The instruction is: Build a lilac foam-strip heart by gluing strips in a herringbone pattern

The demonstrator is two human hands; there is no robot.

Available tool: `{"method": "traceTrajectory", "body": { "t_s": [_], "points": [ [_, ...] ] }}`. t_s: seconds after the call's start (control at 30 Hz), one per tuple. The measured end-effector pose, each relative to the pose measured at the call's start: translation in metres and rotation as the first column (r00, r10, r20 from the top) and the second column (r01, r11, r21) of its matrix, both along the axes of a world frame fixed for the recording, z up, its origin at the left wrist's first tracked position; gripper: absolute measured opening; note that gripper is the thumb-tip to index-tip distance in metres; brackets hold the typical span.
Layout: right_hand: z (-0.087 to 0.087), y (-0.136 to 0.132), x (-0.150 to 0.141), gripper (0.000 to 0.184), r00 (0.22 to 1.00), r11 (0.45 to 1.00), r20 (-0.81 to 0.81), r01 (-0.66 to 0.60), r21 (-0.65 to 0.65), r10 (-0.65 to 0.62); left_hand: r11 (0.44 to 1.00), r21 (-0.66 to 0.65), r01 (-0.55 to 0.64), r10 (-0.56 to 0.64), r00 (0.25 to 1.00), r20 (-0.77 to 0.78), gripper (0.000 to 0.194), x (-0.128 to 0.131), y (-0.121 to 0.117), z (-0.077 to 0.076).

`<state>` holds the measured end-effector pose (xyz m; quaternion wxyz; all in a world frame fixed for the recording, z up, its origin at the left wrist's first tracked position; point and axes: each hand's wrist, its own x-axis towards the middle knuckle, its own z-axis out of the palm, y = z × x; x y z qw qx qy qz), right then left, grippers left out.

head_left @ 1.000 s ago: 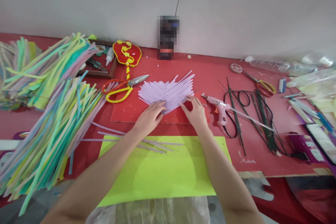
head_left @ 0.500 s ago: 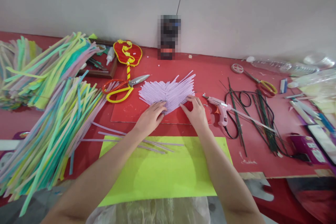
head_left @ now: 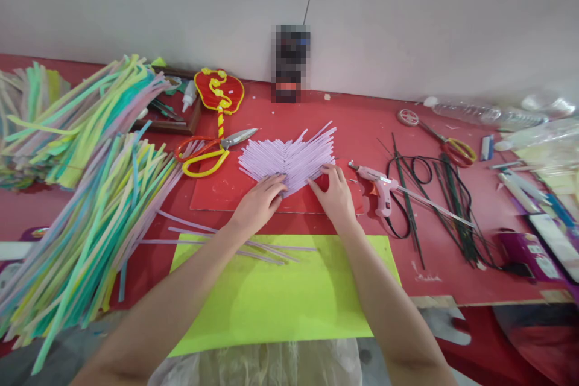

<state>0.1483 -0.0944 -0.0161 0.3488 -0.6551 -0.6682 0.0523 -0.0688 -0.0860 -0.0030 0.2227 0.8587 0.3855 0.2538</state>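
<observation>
The lilac chevron of strips (head_left: 307, 160) lies on the red board (head_left: 217, 193), its upper tips reaching past the board's far edge. Over the board, the left hand (head_left: 257, 202) rests at the chevron's lower left; whether that grip pinches, I cannot tell. The right hand (head_left: 337, 196) has its grip open, thumb and fingertips parted along the lower right edge. Light, even pressure from both 2 hands should keep the strips flat, snug and aligned at the centre seam; pushing harder could buckle them.

No legible text, label, brand, number or sign anywhere.
</observation>
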Motion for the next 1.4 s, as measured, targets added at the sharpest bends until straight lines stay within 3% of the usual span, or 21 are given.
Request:
{"method": "traceTrajectory", "body": {
  "t_s": [0.67, 0.93, 1.4],
  "points": [
    [0.0001, -0.0013, -0.0026, 0.033, 0.999, 1.000, 0.037, -0.016, -0.011, 0.016, 1.000, 0.022, -0.009, 0.009, 1.000, -0.015, 0.020, 0.0003, -0.0012, 0.0026],
    [0.0014, -0.0059, -0.0087, 0.054, 0.993, 0.999, 0.113, -0.036, -0.002, 0.036, 1.000, 0.016, -0.020, 0.020, 1.000, -0.016, 0.020, 0.0010, -0.0015, 0.0025],
    [-0.0033, -0.0069, -0.0090, 0.062, 0.989, 1.000, 0.150, -0.010, -0.005, 0.010, 1.000, 0.009, -0.004, 0.004, 1.000, -0.006, 0.020, -0.0004, -0.0011, 0.0025]
  ]
}}
